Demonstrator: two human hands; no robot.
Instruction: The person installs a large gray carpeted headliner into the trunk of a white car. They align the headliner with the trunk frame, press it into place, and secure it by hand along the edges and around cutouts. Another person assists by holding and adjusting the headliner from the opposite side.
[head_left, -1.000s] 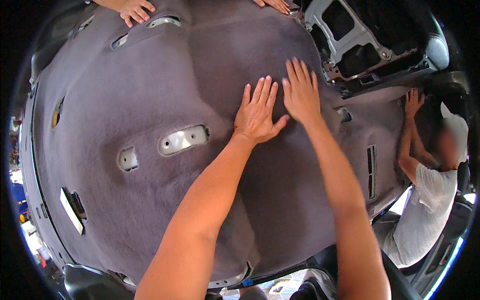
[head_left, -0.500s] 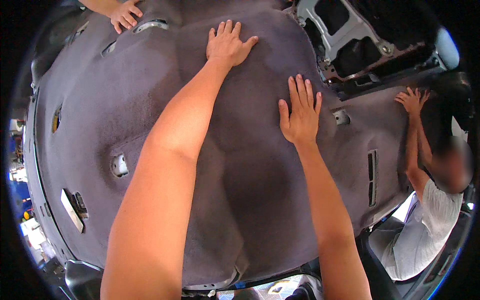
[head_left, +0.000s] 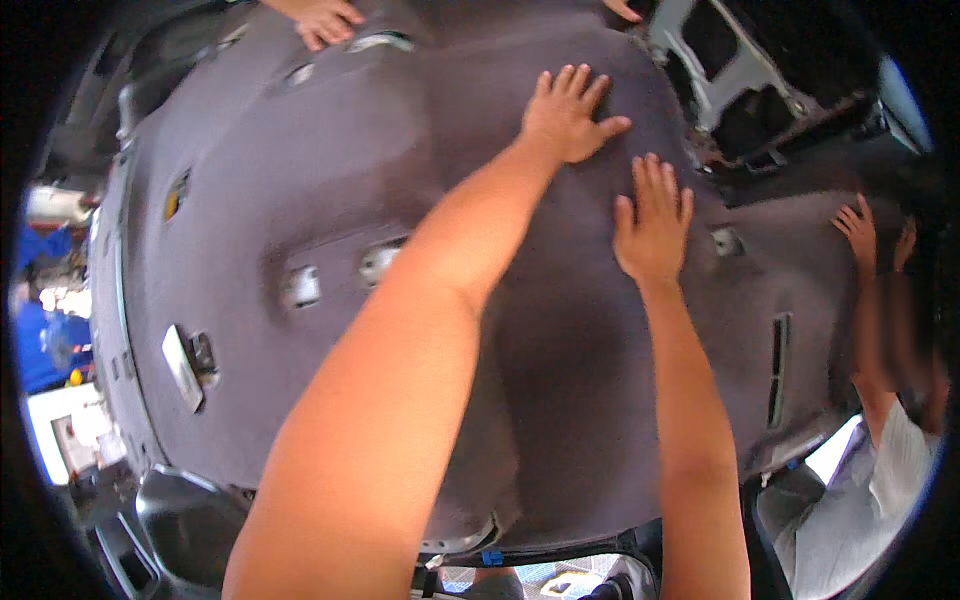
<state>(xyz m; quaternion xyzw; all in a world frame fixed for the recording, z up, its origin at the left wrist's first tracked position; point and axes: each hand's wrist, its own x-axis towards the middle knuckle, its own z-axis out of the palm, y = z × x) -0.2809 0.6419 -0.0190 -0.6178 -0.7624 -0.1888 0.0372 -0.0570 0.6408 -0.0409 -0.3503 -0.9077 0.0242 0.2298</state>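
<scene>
Grey carpet (head_left: 580,340) lay under both palms, left of and below the silver metal frame (head_left: 722,86), its long axis unclear! Left hand (head_left: 565,115), fingers splayed, left of the frame; right hand (head_left: 655,220), fingers slightly apart, nearer, below-left!

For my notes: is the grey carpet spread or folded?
Spread: the grey carpet extends widely beneath the left hand and right hand, though creased near its lower edge.
</scene>
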